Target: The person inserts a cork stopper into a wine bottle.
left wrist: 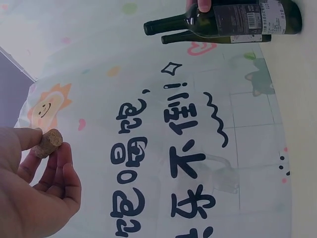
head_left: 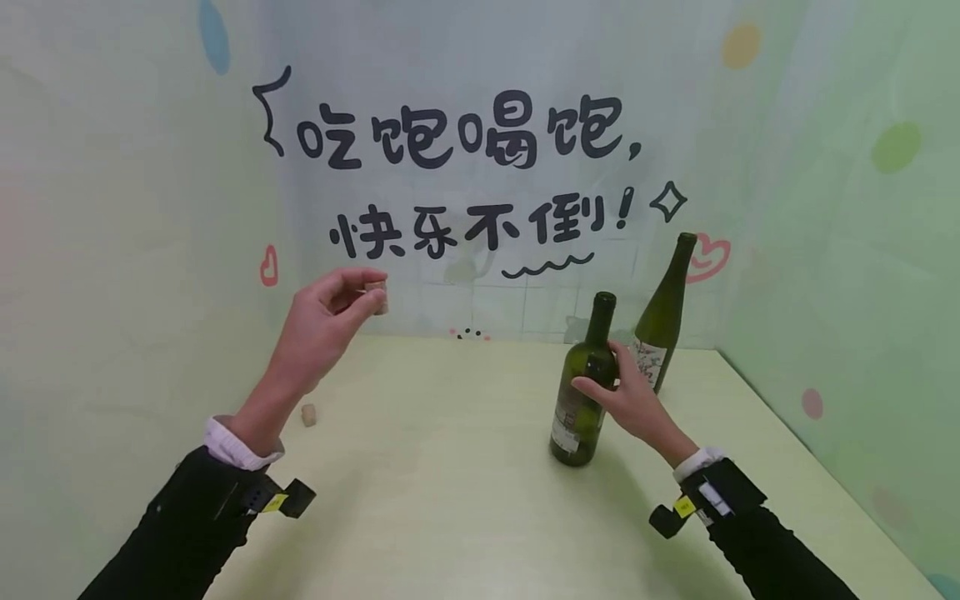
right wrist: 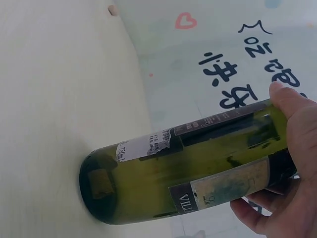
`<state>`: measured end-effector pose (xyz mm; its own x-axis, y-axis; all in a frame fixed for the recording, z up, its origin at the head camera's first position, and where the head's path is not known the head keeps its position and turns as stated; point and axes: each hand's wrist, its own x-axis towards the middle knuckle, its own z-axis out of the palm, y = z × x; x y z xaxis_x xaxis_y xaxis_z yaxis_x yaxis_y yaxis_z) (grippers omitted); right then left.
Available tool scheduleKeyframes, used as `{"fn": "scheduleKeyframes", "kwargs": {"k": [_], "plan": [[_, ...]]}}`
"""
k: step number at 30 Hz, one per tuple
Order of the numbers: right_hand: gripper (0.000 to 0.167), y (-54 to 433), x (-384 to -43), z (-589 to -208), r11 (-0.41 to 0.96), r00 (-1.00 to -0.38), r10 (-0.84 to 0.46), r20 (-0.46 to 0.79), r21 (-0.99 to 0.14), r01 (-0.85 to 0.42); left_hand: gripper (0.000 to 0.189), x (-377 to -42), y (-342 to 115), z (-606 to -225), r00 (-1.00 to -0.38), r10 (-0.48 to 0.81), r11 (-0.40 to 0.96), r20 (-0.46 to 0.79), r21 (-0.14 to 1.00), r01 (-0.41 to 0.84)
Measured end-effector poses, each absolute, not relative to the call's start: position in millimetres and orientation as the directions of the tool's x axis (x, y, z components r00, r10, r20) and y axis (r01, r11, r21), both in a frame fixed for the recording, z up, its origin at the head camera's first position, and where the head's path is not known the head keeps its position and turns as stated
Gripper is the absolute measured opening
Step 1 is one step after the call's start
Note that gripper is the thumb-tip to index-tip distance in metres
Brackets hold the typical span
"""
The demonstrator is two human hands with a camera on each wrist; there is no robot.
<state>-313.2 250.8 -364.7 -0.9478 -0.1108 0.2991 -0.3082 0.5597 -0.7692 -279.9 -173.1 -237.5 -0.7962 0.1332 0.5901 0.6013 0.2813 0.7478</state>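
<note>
My left hand (head_left: 318,325) is raised over the left side of the table. Between thumb and fingertips it pinches a cork (left wrist: 48,144), seen clearly in the left wrist view. My right hand (head_left: 633,398) grips a green wine bottle (head_left: 579,400) around its upper body, thumb on the near side. The bottle's mouth (head_left: 604,297) is uncovered and points up, and its base is at the tabletop. Through the glass near the base, a tan squarish patch (right wrist: 101,183) shows in the right wrist view. The left hand is well apart from the bottle.
Behind the gripped bottle stands a second, taller green bottle (head_left: 663,325), partly hidden by the right hand. Another cork (head_left: 309,415) lies on the pale table (head_left: 450,483) near the left wrist. A printed backdrop (head_left: 465,50) closes off the back and both sides.
</note>
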Motion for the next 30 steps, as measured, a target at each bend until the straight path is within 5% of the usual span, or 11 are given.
{"fn": "scheduleKeyframes", "kwargs": {"k": [17, 30], "plan": [[0.092, 165.5, -298.1, -365.9, 0.472, -0.902, -0.286, 0.324, -0.771, -0.427, 0.033, -261.7, -156.2, -226.7, -0.766, 0.120, 0.268, 0.632, 0.722, 0.638], [0.081, 125.3, -289.8, -363.2, 0.437, -0.885, -0.262, 0.384, -0.770, -0.464, 0.027, -263.9, -131.2, -216.9, -0.734, 0.146, 0.162, 0.663, 0.716, 0.679]]}}
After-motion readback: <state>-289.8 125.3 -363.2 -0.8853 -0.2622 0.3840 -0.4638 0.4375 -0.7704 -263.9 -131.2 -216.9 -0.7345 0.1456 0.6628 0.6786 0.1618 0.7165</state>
